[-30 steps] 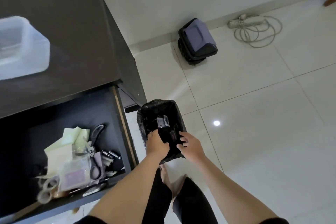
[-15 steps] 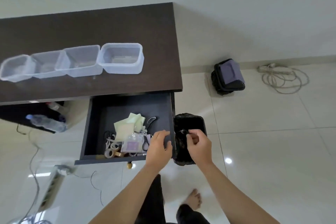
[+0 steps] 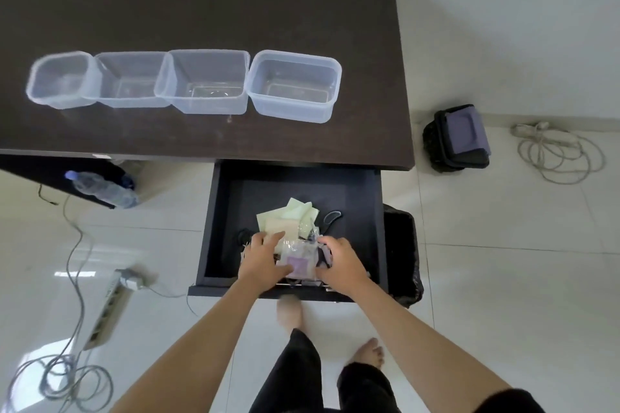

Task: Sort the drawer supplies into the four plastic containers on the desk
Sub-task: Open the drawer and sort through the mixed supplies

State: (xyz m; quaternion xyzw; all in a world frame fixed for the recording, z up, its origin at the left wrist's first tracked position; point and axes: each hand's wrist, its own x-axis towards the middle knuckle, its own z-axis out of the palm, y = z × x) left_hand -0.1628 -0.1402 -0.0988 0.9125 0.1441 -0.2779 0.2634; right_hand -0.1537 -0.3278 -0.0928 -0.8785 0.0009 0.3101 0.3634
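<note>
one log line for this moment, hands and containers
phase: reaching into open dark drawer | left hand: on supply pile | right hand: on supply pile | four clear plastic containers: empty

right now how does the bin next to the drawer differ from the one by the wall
The bin by the drawer is open, lined with a black bag, and stands against the drawer's right side. The bin by the wall has a purple lid on top and stands apart from the desk. Both are small, dark, and on the white tile floor.
</note>
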